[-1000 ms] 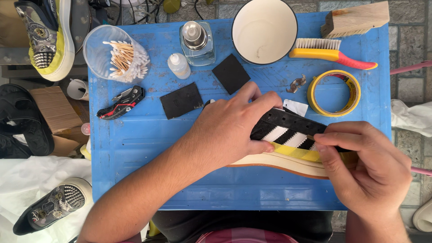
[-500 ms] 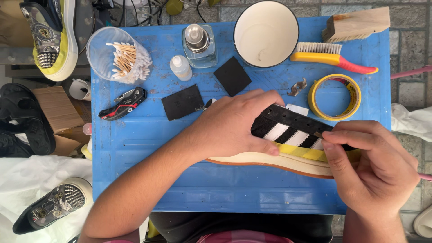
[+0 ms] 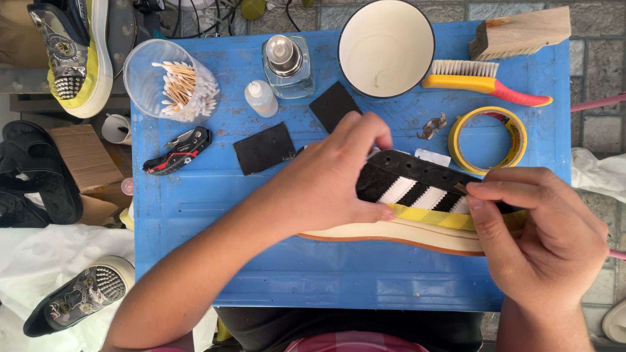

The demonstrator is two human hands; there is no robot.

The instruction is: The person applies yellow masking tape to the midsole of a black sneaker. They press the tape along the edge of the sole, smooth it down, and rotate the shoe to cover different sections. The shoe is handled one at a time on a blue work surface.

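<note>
Head view looks straight down: my left hand point(image 3: 326, 179) wraps over the black sneaker point(image 3: 417, 189) with white stripes, fingers curled over its collar and thumb pressed at its side. My right hand point(image 3: 538, 234) pinches the shoe's far end, fingertips on the strip of yellow masking tape point(image 3: 430, 216) along the cream sole. The shoe lies on its side on the blue plastic table point(image 3: 195, 215). Beyond it sit two black pads point(image 3: 264, 148), a utility knife point(image 3: 178, 150), a cup of cotton swabs point(image 3: 173, 81), a small dropper bottle point(image 3: 261, 99), a glass bottle point(image 3: 287, 65), a white bowl point(image 3: 386, 47), a yellow-handled brush point(image 3: 482, 81), a wooden brush point(image 3: 521, 32) and a tape roll point(image 3: 487, 139). Studded shoes point(image 3: 72, 52) rest off the table's left, over stone paving point(image 3: 600, 65).
</note>
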